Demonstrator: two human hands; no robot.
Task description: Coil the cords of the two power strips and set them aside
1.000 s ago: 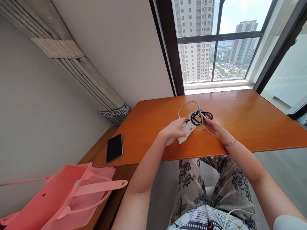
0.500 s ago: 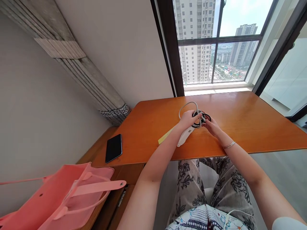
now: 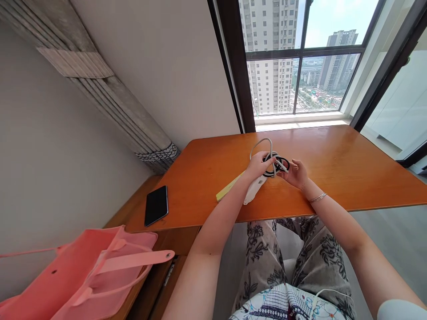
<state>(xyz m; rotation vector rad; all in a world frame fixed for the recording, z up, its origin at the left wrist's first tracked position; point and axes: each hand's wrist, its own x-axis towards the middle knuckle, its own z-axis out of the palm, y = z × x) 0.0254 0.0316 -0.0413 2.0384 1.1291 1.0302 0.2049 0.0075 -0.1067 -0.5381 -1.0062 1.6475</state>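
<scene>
A coil of white and black cables [image 3: 276, 166] is bunched up over the wooden table, with one white loop standing out at its upper left. My left hand [image 3: 259, 166] is closed around the coil's left side, thumb on top. At the coil's right edge, my right hand [image 3: 296, 173] has its fingers curled at the cables, with the thumb raised. A white power strip [image 3: 255, 191] lies below the coil, partly covered by my left hand and forearm. Beside it rests a flat yellow object [image 3: 228, 188], its kind hidden by my arm.
A black-screened phone or tablet [image 3: 156, 206] lies on the left of the wooden table [image 3: 333, 173]. An open pink bag [image 3: 100, 271] stands at lower left. Behind the table is a window [image 3: 302, 84]; a gathered curtain [image 3: 130, 115] hangs at the left.
My right hand has shifted slightly outward from the coil, its thumb now lifted. My left hand still grips the cables. The whole view has moved a little.
</scene>
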